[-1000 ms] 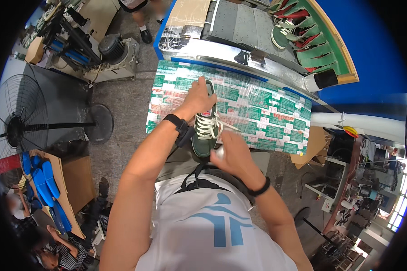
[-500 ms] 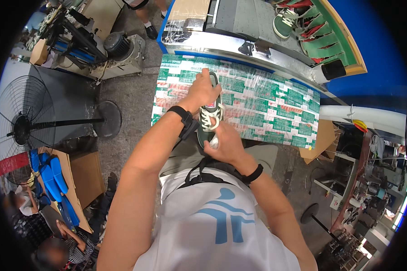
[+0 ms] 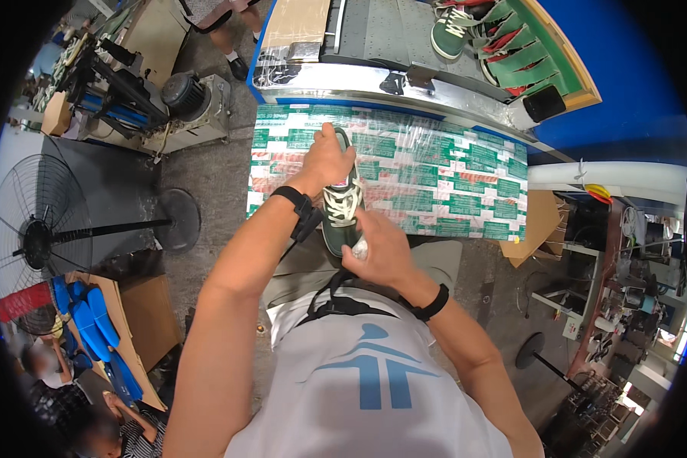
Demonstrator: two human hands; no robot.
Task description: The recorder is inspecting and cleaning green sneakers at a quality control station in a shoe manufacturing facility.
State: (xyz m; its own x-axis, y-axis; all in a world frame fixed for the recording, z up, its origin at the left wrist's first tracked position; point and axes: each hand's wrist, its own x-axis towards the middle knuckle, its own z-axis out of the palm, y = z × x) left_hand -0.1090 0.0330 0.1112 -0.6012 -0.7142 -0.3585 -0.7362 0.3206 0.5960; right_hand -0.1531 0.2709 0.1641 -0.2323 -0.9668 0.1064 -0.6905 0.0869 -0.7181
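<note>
**Green sneaker in the left hand, little white wad in the right**

So the left hand (image 3: 330, 160) has a green sneaker (image 3: 342, 206) by its heel end, fingers wrapped around the collar, a pretty snug hold. The toe points back at the wearer, and the pale laces run up the middle. Heel end is over a bench top (image 3: 450, 183) covered in green-and-white printed tape (shiny stuff, lots of glare), while the toe pokes past the near edge, above the lap. Can't tell if the sole actually rests on the bench.

The right hand (image 3: 382, 248) is just beside the toe with a small whitish wad (image 3: 360, 248) tucked in a narrow grip between thumb and fingers. The thumb overlaps the toe from this angle, but I can't say whether it's touching. Can't make out what the wad is either, too small.

There's a black strap on each wrist. Beyond the bench sits a blue machine with a grey slatted conveyor (image 3: 389, 38), and a second green shoe (image 3: 450, 34) is on it right by a curtain of green and red strips (image 3: 523, 57). Over on the left: a big floor fan (image 3: 38, 240) and some blue pieces (image 3: 91, 328) next to cardboard.
</note>
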